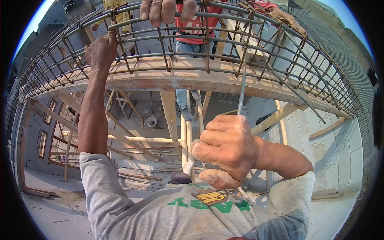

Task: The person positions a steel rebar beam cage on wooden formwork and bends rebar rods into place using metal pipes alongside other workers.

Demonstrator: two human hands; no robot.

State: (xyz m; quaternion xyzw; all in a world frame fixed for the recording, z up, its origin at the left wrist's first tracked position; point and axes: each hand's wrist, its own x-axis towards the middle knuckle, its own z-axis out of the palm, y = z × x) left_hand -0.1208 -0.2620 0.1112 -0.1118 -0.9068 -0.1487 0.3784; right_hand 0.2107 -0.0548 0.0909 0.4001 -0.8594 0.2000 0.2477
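1. Right hand first: it's clenched into a tight fist around a thin metal rod, thumb tucked underneath, knuckles toward the camera. The rod runs straight up from the fist to the rebar cage; my read is that the firm fist keeps the rod steady and pointed at one spot on the cage.

2. Left hand is up at the cage's left part, arm fully stretched, fingers curled shut over one of the long bars. That looks like a bracing grip, holding the cage or the body steady while the other hand works.

3. On to the cage itself: long grey bars run side by side, crossed at regular spacing by rust-brown square loops. It lies along a pale wooden beam that curves across the view, sitting right on the beam's upper face.

4. The rod's tip meets the cage a little right of its middle, just above the beam; whether it hooks a wire tie there is too small to tell.

5. Across the cage, another person's hand grips the top bars, fingers folded over them, with a red shirt behind. A gloved hand rests on the cage further right.

6. Beneath the cage, slanted wooden props carry the beam, and block walls stand to the lower right.
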